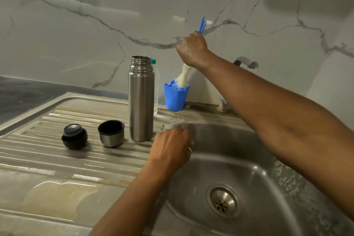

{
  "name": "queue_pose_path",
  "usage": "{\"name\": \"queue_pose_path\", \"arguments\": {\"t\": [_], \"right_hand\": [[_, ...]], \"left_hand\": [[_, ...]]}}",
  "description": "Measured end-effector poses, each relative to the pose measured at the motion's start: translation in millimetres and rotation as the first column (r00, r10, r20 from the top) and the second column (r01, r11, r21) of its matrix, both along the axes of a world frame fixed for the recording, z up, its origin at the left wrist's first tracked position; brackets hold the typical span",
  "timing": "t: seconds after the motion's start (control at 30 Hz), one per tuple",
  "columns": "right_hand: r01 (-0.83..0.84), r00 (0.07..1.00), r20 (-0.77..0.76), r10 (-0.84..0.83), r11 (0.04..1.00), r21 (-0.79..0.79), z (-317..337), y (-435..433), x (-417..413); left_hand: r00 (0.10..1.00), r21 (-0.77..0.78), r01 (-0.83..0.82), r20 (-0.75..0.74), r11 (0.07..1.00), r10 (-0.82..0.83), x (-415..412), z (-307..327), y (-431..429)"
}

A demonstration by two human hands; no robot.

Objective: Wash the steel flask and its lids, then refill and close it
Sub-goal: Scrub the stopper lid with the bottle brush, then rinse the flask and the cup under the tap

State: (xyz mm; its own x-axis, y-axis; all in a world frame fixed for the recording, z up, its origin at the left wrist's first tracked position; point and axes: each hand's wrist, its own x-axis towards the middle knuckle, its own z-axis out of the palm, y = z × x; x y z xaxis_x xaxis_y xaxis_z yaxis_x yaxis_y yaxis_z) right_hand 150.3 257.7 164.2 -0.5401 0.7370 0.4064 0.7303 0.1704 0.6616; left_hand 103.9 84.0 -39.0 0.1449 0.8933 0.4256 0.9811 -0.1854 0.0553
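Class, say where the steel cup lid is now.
Head view: the cup lid stands mouth-up on the draining board, left of the sink, between the stopper and the flask.

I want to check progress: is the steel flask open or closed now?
Open. The steel flask stands upright with a bare mouth; its stopper and cup lid sit apart on the drainboard.

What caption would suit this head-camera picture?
The right hand holds a bottle brush at the blue cup, beside the open steel flask.
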Motion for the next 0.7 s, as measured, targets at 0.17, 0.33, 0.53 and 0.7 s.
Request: {"name": "queue_pose_path", "arguments": {"t": [0.17, 0.33, 0.53, 0.7], "right_hand": [[0.024, 1.000, 0.001, -0.024, 0.999, -0.022, -7, -4, 6], [0.029, 1.000, -0.007, -0.029, 0.999, -0.034, -11, -5, 10], [-0.046, 0.999, -0.015, 0.046, 0.999, 0.007, -6, -12, 11], [-0.086, 0.995, -0.044, 0.089, 0.994, 0.063, -4, -34, 14]], "left_hand": [[1.000, -0.007, 0.001, 0.019, 1.000, -0.001, -1, 0, 1], [1.000, 0.005, 0.012, 0.026, 1.000, -0.012, -1, -2, 3], [1.000, 0.013, 0.008, 0.014, 1.000, -0.008, -1, -2, 4], [1.000, 0.011, -0.013, -0.007, 1.000, 0.013, 0, 1, 2]]}}
